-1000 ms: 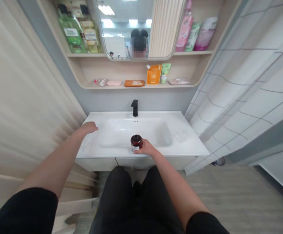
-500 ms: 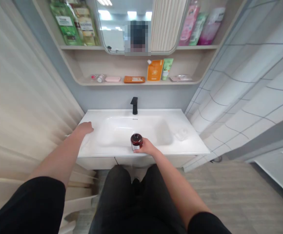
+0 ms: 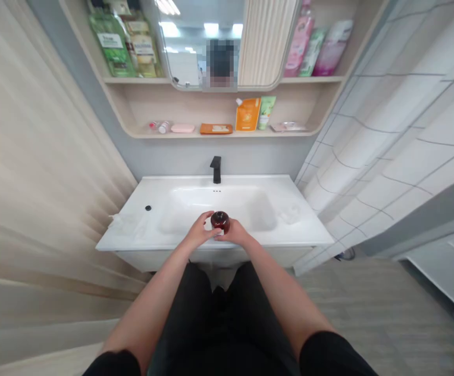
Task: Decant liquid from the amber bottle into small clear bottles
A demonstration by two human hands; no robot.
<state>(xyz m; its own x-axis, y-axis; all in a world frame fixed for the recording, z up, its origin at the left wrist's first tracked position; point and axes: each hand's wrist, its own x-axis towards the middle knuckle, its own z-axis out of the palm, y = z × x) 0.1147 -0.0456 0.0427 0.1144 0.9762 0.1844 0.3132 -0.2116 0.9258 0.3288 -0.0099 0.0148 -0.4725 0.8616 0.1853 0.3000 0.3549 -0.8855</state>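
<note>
Dark bottle (image 3: 219, 221) upright on sink (image 3: 152, 232) front rim, sandwiched between both hands: right hand (image 3: 238, 236) gripping its side, left hand (image 3: 199, 233) fingers curled round its top, equally near.

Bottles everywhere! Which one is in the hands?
The small dark red bottle, held between the left hand and right hand at the front edge of the sink. The other bottles stand up on the shelves.

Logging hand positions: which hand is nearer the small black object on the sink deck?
Left. The left hand sits right of the small black object; the right hand is farther right, across the brown bottle.
</note>
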